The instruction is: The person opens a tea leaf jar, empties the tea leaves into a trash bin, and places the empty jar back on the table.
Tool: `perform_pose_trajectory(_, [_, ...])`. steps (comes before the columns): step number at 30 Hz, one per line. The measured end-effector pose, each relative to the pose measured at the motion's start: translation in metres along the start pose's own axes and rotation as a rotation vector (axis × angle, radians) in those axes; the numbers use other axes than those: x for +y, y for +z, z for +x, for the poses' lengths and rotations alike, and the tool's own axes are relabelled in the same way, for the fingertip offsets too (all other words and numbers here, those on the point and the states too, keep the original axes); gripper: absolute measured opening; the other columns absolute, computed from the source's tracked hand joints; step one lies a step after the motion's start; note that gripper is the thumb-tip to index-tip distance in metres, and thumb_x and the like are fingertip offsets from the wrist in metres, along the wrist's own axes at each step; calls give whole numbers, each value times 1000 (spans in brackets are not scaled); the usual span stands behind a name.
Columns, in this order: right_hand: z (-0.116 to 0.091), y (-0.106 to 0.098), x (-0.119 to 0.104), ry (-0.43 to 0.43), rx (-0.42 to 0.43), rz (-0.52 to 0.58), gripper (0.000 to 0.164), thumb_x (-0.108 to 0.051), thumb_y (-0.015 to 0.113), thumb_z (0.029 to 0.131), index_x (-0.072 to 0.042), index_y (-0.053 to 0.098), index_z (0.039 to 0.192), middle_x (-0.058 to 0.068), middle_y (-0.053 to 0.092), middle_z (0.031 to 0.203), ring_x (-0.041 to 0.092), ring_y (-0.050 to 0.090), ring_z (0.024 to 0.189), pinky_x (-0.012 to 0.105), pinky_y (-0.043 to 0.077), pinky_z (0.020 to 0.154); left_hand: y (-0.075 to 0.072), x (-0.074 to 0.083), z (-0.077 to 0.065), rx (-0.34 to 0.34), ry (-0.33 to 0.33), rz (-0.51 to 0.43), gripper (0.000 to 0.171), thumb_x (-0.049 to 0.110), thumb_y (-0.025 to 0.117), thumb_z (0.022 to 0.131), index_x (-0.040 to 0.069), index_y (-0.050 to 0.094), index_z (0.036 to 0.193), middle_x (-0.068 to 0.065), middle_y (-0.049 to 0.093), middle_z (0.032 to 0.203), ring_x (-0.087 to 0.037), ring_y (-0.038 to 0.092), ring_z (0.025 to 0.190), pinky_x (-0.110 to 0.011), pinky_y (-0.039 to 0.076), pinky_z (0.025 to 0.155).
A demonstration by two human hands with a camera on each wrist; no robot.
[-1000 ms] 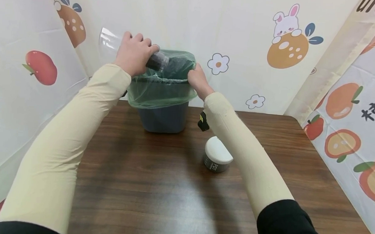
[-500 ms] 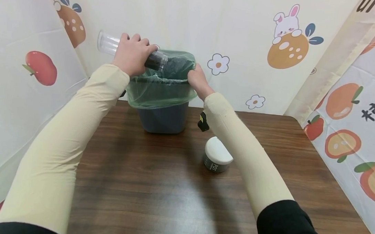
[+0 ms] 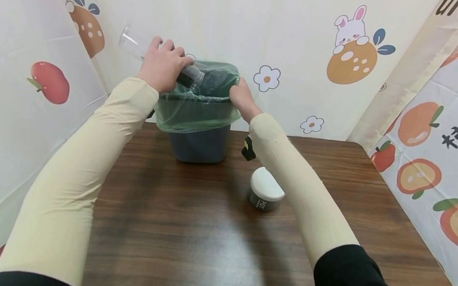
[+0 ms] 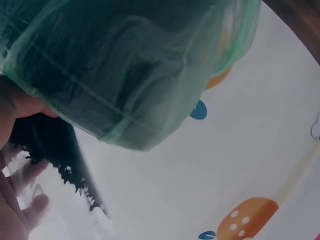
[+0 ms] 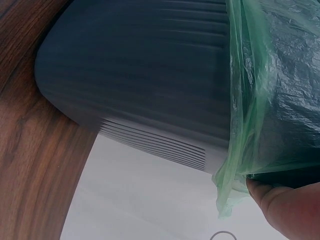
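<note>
My left hand (image 3: 164, 67) grips a clear plastic jar (image 3: 132, 42), tilted with its base up to the left and its mouth over the bin. Dark loose material (image 3: 185, 79) is gathered towards the jar's mouth. In the left wrist view the dark material (image 4: 42, 137) shows a ragged edge inside the jar, with fingers (image 4: 32, 210) around it. A dark grey bin (image 3: 200, 147), lined with a thin green bag (image 3: 192, 118), stands upright below. My right hand (image 3: 242, 99) pinches the bag at the bin's right rim; in the right wrist view its thumb (image 5: 287, 202) presses there.
A round container (image 3: 264, 186) with a white lid and a dark label stands on the brown wooden table (image 3: 195, 234), partly behind the right forearm. Printed curtains (image 3: 293, 44) hang close behind the bin and along both sides.
The jar's base has dipped, then risen again, so the jar now tilts more steeply than half a second ago. The right hand and the bin have stayed in place.
</note>
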State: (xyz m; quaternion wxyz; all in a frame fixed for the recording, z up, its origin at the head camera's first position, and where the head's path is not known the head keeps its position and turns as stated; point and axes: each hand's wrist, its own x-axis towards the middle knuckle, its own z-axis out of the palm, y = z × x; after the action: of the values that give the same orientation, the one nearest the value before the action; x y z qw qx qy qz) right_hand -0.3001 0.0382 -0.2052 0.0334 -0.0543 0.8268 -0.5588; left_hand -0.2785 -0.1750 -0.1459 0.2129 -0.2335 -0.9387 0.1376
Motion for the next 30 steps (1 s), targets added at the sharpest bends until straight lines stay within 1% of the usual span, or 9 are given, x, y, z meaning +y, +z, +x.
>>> perform_pose_trajectory(5, [-1,-1,0,-2,-1,-2,49,-9,24,97,-11,27,146,4,38,142,14,36,129,35,27,109,0,1,1,-4,-41,-94,60,5,71,73,9,51,130,-23,55,115,-44,46,104,-61,30,90])
perform_pose_trajectory(11, [-2,-1,-1,-5,-4,2,49,-8,24,96,-11,27,145,4,39,141,14,36,128,34,27,109,-1,2,2,-153,-74,-193,58,8,70,72,12,54,127,-21,59,115,-42,49,100,-60,34,83])
perform_pose_trajectory(14, [-3,-1,-1,-9,-10,10,49,-6,25,96,-11,27,145,5,39,139,14,36,128,34,27,109,0,2,2,-151,-63,-173,60,4,68,72,12,54,129,-22,58,117,-42,47,103,-61,32,85])
perform_pose_trajectory(16, [-4,-1,-1,-13,-10,11,49,-6,25,96,-11,28,145,5,39,139,14,37,127,33,27,109,0,1,2,-138,-63,-178,61,6,69,72,12,53,130,-22,58,117,-42,49,102,-61,34,85])
perform_pose_trajectory(20, [-3,-2,0,-15,-5,7,48,-7,25,96,-10,28,144,5,40,138,14,38,124,32,27,108,-2,2,3,-156,-68,-190,59,9,69,73,11,53,129,-22,59,115,-42,51,98,-61,38,80])
perform_pose_trajectory(22, [-3,-3,0,-13,1,5,48,-7,25,97,-10,28,144,5,40,138,14,38,124,32,28,108,-2,3,2,-134,-65,-181,58,8,70,72,11,52,128,-22,58,115,-42,50,100,-61,37,82])
perform_pose_trajectory(24, [-3,-3,0,-13,1,4,48,-7,25,96,-10,28,144,5,40,139,13,37,124,31,27,108,-2,3,2,-102,-47,-134,58,5,70,72,10,53,127,-23,57,114,-42,49,102,-60,34,86])
perform_pose_trajectory(27, [-3,-3,-1,-12,-2,0,48,-7,25,97,-9,28,144,5,39,140,13,37,126,30,27,108,-1,2,1,-90,-19,-37,54,0,68,76,11,55,127,-23,57,114,-42,46,104,-58,30,91])
perform_pose_trajectory(30, [-3,-3,-2,-6,-3,-7,48,-8,25,97,-10,28,144,5,39,140,13,36,127,30,27,108,-1,1,1,-128,-15,-10,51,0,66,78,12,56,128,-23,57,114,-42,46,103,-57,30,90])
